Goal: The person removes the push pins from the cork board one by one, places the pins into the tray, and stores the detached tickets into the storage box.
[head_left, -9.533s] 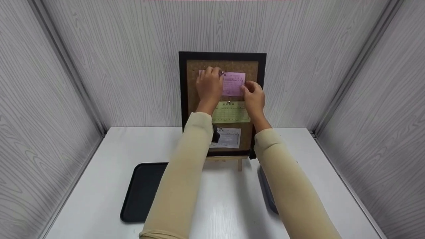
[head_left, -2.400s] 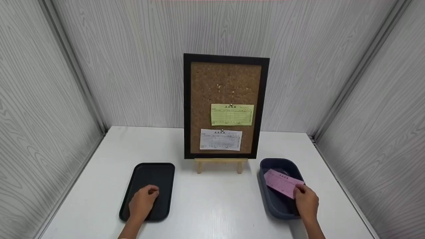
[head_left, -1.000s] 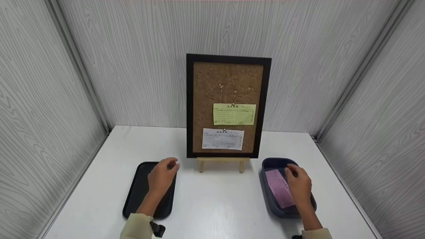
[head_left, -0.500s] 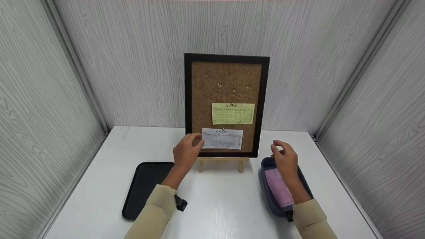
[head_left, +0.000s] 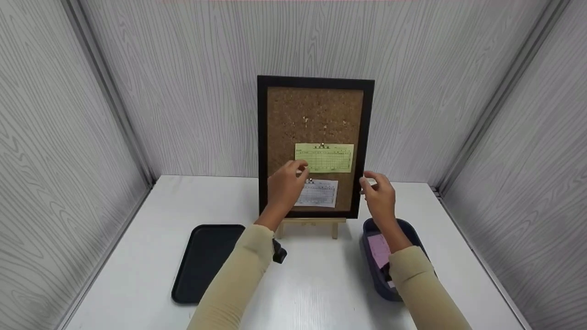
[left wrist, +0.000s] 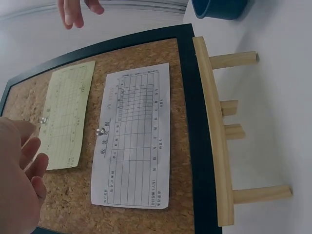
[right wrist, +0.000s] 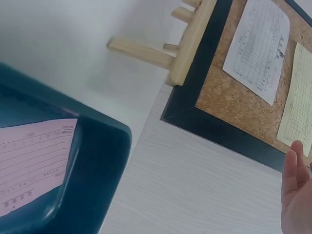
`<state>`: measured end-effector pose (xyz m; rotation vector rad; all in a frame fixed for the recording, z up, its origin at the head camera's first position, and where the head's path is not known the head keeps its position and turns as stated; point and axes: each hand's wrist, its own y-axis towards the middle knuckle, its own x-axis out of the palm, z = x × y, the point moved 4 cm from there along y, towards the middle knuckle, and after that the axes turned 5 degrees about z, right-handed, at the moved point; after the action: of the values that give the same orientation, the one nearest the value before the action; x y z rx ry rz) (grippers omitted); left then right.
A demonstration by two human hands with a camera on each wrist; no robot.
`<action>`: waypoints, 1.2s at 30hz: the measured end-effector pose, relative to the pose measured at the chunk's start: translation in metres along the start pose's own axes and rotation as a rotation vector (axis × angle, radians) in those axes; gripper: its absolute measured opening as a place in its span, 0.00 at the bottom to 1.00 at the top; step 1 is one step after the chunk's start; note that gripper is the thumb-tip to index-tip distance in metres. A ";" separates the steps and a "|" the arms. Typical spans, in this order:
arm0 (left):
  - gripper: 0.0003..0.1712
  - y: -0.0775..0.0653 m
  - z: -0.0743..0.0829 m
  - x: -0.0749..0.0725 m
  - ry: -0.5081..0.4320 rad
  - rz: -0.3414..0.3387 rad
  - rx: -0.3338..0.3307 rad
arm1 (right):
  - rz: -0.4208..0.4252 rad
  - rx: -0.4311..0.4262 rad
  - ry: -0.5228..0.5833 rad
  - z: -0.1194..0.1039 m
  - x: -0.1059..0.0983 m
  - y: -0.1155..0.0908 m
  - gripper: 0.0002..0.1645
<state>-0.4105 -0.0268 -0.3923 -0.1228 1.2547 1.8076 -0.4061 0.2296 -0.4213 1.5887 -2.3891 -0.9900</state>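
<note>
A framed corkboard stands upright on a small wooden easel. Pinned to it are a yellow-green paper slip and, lower down, a white paper slip. Metal pushpins hold both; the left wrist view shows one pushpin on the yellow-green slip. My left hand is in front of the board by the yellow-green slip's lower left corner, fingers loosely bent, holding nothing visible. Beside the frame's right edge, my right hand has loosely bent fingers and nothing in them.
On the right, below my right forearm, a dark blue bin holds a pink paper slip. A black tray lies on the left of the white table. Wood-grain panels enclose the back and sides.
Pink paper has come off the board's top; my right hand has let a pink slip go in the bin. Both hands have since risen from tray and bin towards the board.
</note>
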 end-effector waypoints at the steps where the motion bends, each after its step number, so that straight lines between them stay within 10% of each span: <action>1: 0.11 0.004 0.002 0.001 0.010 0.005 -0.001 | -0.002 0.006 0.008 -0.001 0.002 0.003 0.18; 16: 0.11 0.049 0.028 0.027 0.159 0.015 0.074 | 0.002 0.033 -0.039 -0.017 0.030 0.036 0.18; 36: 0.15 0.061 0.033 0.051 0.285 0.004 0.092 | -0.029 0.252 0.226 -0.015 0.050 0.046 0.21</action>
<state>-0.4712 0.0260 -0.3610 -0.3358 1.5352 1.7759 -0.4581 0.1910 -0.3965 1.7143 -2.4127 -0.4947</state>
